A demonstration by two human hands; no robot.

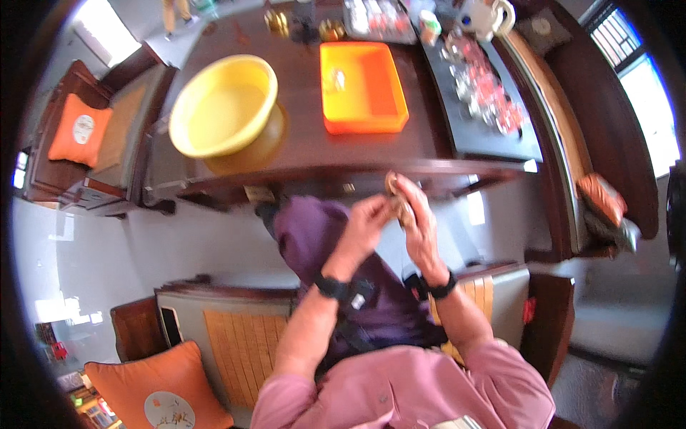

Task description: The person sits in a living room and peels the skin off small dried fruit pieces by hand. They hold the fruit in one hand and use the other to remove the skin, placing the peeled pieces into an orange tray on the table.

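Observation:
Both of my hands meet above my lap, just before the front edge of the dark wooden table [300, 150]. A small brownish-gold object [405, 215] lies along the fingers of my right hand [420, 220], which grips it. My left hand [365, 217] pinches the same object from the left side with its fingertips. Blur and the fingers hide its exact shape. On the table beyond, an orange plastic tray [364, 120] holds a small shiny clear item [337, 79] by its left wall. To its left stands a yellow plastic basin [225, 107].
A black board [471, 142] at the table's right carries several clear and red wrapped items [487, 96]. Farther back are a white pitcher [482, 19], a paper cup [430, 27], a filled tray [380, 21] and gold-coloured bowls [331, 30]. Wooden seats surround the table; a person's legs [177, 13] show far left.

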